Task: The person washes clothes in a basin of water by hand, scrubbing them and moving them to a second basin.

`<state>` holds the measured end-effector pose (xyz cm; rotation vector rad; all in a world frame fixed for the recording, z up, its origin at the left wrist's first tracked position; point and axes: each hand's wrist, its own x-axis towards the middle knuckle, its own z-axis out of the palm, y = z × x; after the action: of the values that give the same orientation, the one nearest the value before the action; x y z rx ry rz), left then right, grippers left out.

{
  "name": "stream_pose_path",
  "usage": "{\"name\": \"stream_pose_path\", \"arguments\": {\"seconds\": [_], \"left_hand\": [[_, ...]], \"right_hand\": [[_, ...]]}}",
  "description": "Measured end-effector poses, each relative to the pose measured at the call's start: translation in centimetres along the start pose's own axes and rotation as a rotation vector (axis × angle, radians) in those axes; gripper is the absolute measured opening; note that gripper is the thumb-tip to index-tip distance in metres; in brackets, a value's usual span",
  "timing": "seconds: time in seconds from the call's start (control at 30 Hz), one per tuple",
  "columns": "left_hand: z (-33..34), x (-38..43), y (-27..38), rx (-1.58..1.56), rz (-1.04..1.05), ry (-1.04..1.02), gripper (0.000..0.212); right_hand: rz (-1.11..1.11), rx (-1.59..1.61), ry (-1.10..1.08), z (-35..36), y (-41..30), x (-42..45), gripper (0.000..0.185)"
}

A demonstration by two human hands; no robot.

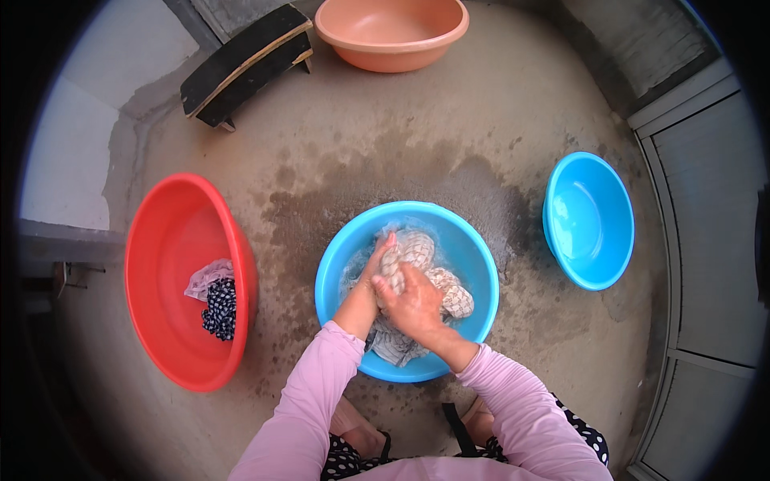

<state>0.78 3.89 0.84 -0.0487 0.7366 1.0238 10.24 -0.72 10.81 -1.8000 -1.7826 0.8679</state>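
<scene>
In front of me stands a blue plastic basin (337, 264) with soapy water and wet cloth in it. My left hand (374, 264) grips a beige-and-white patterned cloth (416, 248) from its left side. From the right, my right hand (412, 300) is closed over the same cloth, so both hands press its bunched folds between them. More of the patterned cloth (458, 299) spreads to the right of my fingers. A grey cloth (394, 347) lies in the basin below my hands. Some fingers are hidden by the cloth.
A red basin (162, 282) at left holds a dark checked cloth (220, 309) and a pale pink cloth (207, 278). At right is a smaller blue basin (586, 219). An orange basin (391, 57) and a black bench (246, 63) stand farther off. The concrete floor (385, 174) is wet.
</scene>
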Motion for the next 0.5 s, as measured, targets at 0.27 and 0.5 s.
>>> {"name": "stream_pose_path", "arguments": {"seconds": [0.27,0.5], "left_hand": [[-4.9,-1.7,-1.5,-0.058,-0.198,0.106,0.032],[3.3,-5.4,1.4,2.002,0.857,0.160,0.028]], "right_hand": [[0.197,-0.043,-0.164,-0.3,0.7,2.8,0.051],[0.183,-0.074,0.150,1.0,9.1,2.9,0.047]]}}
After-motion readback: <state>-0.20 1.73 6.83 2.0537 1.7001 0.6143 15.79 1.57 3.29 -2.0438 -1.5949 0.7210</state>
